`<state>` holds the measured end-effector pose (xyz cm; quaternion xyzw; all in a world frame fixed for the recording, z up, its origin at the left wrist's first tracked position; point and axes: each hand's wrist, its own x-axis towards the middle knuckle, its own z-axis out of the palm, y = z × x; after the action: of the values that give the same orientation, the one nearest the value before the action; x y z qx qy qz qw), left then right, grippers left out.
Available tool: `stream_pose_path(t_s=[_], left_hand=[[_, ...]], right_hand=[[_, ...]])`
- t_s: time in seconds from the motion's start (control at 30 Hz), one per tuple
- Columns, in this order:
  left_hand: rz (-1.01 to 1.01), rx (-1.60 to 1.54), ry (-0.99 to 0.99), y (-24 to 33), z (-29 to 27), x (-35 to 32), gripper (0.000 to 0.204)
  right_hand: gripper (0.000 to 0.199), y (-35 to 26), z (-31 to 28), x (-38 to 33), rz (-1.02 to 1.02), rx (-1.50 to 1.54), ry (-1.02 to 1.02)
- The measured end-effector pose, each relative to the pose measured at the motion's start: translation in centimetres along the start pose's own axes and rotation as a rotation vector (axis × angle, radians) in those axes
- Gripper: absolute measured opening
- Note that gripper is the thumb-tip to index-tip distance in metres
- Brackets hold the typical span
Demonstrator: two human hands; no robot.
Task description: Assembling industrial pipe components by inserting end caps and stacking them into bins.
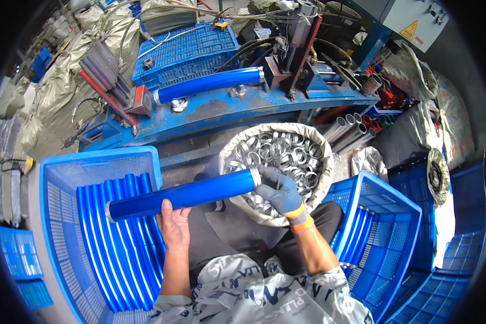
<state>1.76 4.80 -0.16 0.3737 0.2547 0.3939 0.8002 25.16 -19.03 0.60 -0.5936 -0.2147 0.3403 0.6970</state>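
Note:
A shiny blue tube (189,197) lies across my lap, tilted slightly up to the right. My bare left hand (174,225) grips it from below near the middle, thumb on the near side. At its right end, the grey-gloved fingers of my right hand (279,192) close around a silver metal ring (255,175) fitted there. Another silver ring (108,211) caps the left end. Beneath the right hand stands a round pale sack (328,162) full of loose metal rings (278,151).
Ahead, a blue machine bench (210,114) holds another blue tube (210,85) between two end fixtures. A blue crate (46,178) of blue tubes stands at left, a second tube crate (391,197) at right. Bare metal tubes (346,129) lie beyond the sack.

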Motion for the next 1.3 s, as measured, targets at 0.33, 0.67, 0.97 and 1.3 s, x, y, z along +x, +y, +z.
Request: stream_pose_path(t_s=[0.33, 0.67, 0.97, 1.3], left_hand=[[-0.126, -0.193, 0.074, -0.2, -2.6, 4.0, 0.069], [-0.102, -0.220, 0.096, 4.3, -4.0, 6.2, 0.066], [-0.089, -0.079, 0.121, 1.9, -2.5, 10.4, 0.041], [-0.158, 0.001, 0.100, -9.7, 17.7, 37.0, 0.071]], right_hand=[[0.057, -4.4, -2.3, 8.6, -0.090, -0.157, -0.022], [0.067, -8.5, 3.3, 34.3, -0.766, -1.275, 0.230], [0.078, -12.2, 2.8, 36.5, -0.925, -1.291, 0.162], [0.069, -14.4, -9.2, 8.4, -0.629, -0.126, 0.627]])
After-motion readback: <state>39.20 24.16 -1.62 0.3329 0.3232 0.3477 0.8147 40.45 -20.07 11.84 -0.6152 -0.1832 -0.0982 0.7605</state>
